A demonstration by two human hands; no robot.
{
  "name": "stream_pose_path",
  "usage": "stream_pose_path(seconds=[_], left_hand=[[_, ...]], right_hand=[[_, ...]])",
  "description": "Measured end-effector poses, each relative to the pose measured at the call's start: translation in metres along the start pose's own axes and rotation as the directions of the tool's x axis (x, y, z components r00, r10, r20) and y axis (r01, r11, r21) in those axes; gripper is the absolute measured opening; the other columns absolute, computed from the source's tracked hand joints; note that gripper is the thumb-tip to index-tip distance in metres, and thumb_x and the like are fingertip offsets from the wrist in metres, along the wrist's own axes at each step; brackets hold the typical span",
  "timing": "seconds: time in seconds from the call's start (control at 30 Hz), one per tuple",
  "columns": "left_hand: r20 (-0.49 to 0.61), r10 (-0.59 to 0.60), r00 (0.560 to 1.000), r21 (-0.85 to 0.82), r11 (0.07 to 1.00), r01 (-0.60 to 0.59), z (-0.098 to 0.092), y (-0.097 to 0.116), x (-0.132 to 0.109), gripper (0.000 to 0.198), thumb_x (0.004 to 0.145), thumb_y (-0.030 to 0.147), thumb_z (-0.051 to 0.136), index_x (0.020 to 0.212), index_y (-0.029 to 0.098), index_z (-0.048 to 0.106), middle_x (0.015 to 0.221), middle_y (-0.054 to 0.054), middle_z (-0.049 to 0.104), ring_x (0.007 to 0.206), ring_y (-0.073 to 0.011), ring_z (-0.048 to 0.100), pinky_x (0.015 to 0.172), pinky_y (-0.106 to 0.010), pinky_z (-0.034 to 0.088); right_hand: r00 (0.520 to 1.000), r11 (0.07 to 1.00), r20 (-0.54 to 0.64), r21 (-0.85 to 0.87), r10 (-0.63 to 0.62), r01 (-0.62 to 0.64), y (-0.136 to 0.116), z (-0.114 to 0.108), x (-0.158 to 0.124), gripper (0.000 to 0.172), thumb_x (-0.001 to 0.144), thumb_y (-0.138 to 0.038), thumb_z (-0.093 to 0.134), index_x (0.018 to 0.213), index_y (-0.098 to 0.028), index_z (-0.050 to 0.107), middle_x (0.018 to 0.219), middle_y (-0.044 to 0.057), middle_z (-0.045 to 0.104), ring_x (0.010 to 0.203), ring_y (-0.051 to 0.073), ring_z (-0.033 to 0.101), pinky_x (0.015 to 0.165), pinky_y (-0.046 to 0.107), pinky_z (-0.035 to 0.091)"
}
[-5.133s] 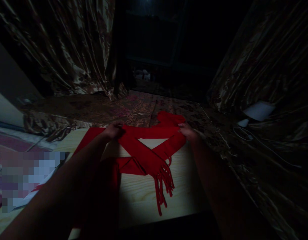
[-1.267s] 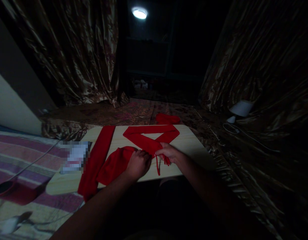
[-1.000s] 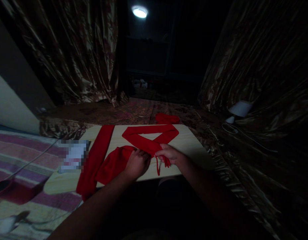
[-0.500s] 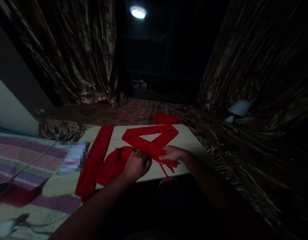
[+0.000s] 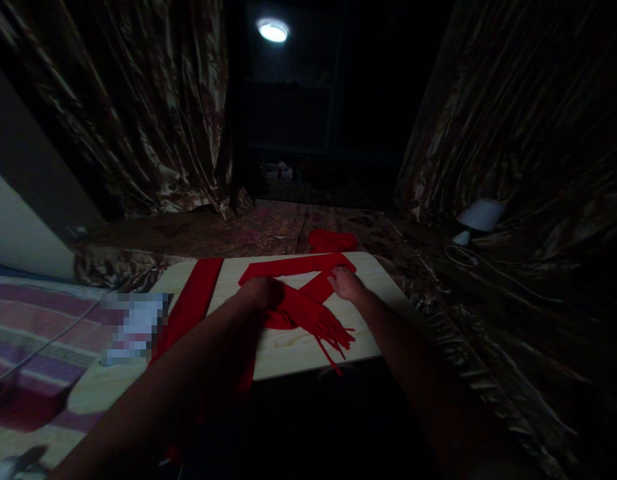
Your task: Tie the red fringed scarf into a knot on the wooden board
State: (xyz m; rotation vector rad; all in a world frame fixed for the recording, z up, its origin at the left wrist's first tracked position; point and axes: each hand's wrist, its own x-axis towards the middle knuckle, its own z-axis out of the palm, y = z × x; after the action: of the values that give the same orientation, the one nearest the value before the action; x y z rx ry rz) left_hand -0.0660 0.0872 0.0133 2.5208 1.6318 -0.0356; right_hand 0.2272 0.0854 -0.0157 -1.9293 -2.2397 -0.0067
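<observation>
A long red scarf (image 5: 308,307) lies in flat folds on a small pale wooden table (image 5: 298,353). Its strips cross in a triangle with a wooden gap inside, and the fringed end points toward me at the right. My left hand (image 5: 261,292) is closed on the scarf at the left fold; its fingertips are partly hidden. At the right fold, near the far corner of the table, my right hand (image 5: 346,283) pinches the strip. More of the red cloth runs down the table's left side and hangs over the near edge, partly behind my left forearm.
Beyond the table's far edge sits another bunch of red cloth (image 5: 333,240). A blurred-out flat item (image 5: 135,328) is at the table's left edge. To the right stands a white lamp (image 5: 481,215) with its cord. Striped bedding (image 5: 48,313) spreads at left.
My right hand has let go of the fringed end and moved away from me to the right fold. My left hand has moved forward and left to the other fold. The near cloth slid toward me.
</observation>
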Motion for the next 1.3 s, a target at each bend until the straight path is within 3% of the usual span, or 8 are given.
stream_pose_path(seconds=[0.23,0.37,0.53,0.67,0.77,0.9,1.1,1.3], left_hand=[[-0.025,0.031,0.999,-0.001,1.000,-0.031,0.017,-0.015,0.012,0.061,0.089,0.046,0.052,0.140,0.012,0.053,0.138,-0.017,0.061,0.125,-0.0269,0.059,0.104,-0.030,0.045],[-0.030,0.037,0.999,-0.011,0.999,-0.038,0.016,-0.019,0.020,0.065,0.087,0.043,0.053,0.144,0.011,0.050,0.145,-0.016,0.056,0.134,-0.0287,0.052,0.112,-0.032,0.039],[-0.043,0.025,0.999,-0.029,0.999,-0.026,0.023,-0.007,0.027,0.071,0.087,0.055,0.051,0.141,0.009,0.053,0.144,-0.021,0.054,0.135,-0.0337,0.050,0.113,-0.039,0.037],[-0.016,-0.063,0.998,-0.046,0.997,0.062,0.042,0.019,0.021,0.098,0.086,0.075,0.037,0.158,0.010,0.026,0.163,-0.026,0.023,0.151,-0.0421,0.020,0.117,-0.055,0.024],[-0.021,-0.119,0.993,-0.043,0.992,0.118,0.056,0.032,0.015,0.096,0.089,0.077,0.028,0.161,0.014,0.015,0.166,-0.022,0.008,0.153,-0.0401,0.005,0.119,-0.058,0.014],[-0.048,-0.132,0.990,-0.045,0.990,0.130,0.061,0.034,0.013,0.096,0.089,0.078,0.024,0.161,0.016,0.016,0.166,-0.021,0.008,0.154,-0.0387,0.005,0.120,-0.056,0.012],[-0.052,-0.125,0.991,-0.047,0.991,0.123,0.057,0.034,0.012,0.098,0.088,0.079,0.022,0.161,0.014,0.017,0.166,-0.021,0.009,0.154,-0.0378,0.005,0.121,-0.055,0.010],[-0.053,-0.141,0.989,-0.046,0.989,0.139,0.056,0.036,0.012,0.106,0.087,0.078,0.020,0.159,0.001,0.014,0.166,-0.021,0.009,0.155,-0.0356,0.006,0.123,-0.051,0.010]], right_hand=[[0.999,0.984,0.041,-0.174,-0.025,0.031,-0.011,0.007,-0.007,0.046,0.098,-0.037,0.044,0.117,-0.003,0.069,0.119,0.025,0.068,0.113,0.031,0.063,0.097,0.038,0.045],[0.996,0.977,0.093,-0.214,0.004,0.016,-0.020,-0.003,-0.007,0.045,0.095,-0.040,0.047,0.108,-0.005,0.073,0.113,0.025,0.071,0.109,0.032,0.065,0.092,0.039,0.047],[0.993,0.974,0.108,-0.225,0.038,-0.013,-0.013,-0.002,0.002,0.055,0.092,-0.046,0.048,0.121,-0.004,0.069,0.127,0.025,0.065,0.121,0.033,0.059,0.104,0.039,0.041],[0.986,0.984,0.164,-0.173,-0.005,0.034,-0.003,0.002,0.011,0.067,0.091,-0.048,0.049,0.137,0.001,0.056,0.141,0.026,0.055,0.133,0.033,0.050,0.113,0.036,0.033],[0.970,0.991,0.244,-0.127,-0.012,0.044,0.001,0.001,0.019,0.082,0.089,-0.053,0.051,0.148,0.003,0.043,0.152,0.025,0.044,0.143,0.033,0.039,0.117,0.035,0.028],[0.960,0.996,0.279,-0.090,0.013,0.013,0.002,0.000,0.030,0.094,0.088,-0.065,0.047,0.154,0.002,0.034,0.160,0.023,0.031,0.150,0.032,0.027,0.120,0.035,0.022],[0.972,0.991,0.225,-0.129,0.064,-0.035,0.000,0.006,0.041,0.090,0.092,-0.070,0.036,0.140,0.005,0.053,0.143,0.030,0.051,0.139,0.036,0.043,0.114,0.038,0.030],[0.970,0.997,0.239,-0.074,0.048,-0.032,0.005,0.013,0.046,0.099,0.087,-0.076,0.041,0.152,-0.002,0.037,0.157,0.026,0.034,0.147,0.036,0.029,0.117,0.040,0.024]])
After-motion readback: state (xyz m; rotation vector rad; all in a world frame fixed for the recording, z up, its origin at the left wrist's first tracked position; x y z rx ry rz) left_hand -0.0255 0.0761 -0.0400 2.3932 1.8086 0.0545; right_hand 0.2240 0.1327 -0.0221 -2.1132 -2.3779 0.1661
